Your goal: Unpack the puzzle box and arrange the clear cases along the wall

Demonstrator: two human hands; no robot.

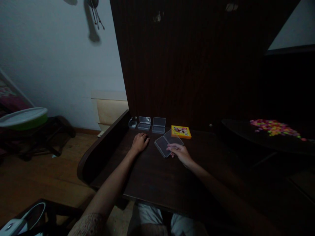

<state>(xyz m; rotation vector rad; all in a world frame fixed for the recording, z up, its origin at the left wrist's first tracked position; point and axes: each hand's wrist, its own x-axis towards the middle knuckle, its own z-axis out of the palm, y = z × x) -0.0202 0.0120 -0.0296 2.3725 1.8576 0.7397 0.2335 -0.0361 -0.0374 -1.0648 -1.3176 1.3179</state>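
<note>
My right hand point(180, 153) pinches the near edge of a clear plastic case point(167, 143) that lies opened flat on the dark wooden desk point(147, 177). My left hand point(139, 142) rests on the desk to the left of the case, fingers curled in a loose fist with nothing visible in it. Three small clear plastic boxes point(147, 124) stand in a row along the back of the desk. An orange card box point(181, 131) lies just behind the open case.
A dark tray point(246, 131) on the right carries a heap of small colourful pieces point(275, 127). The desk has a raised left rim and a tall dark back panel. A green-rimmed basin point(23, 118) sits on a low stand at the left.
</note>
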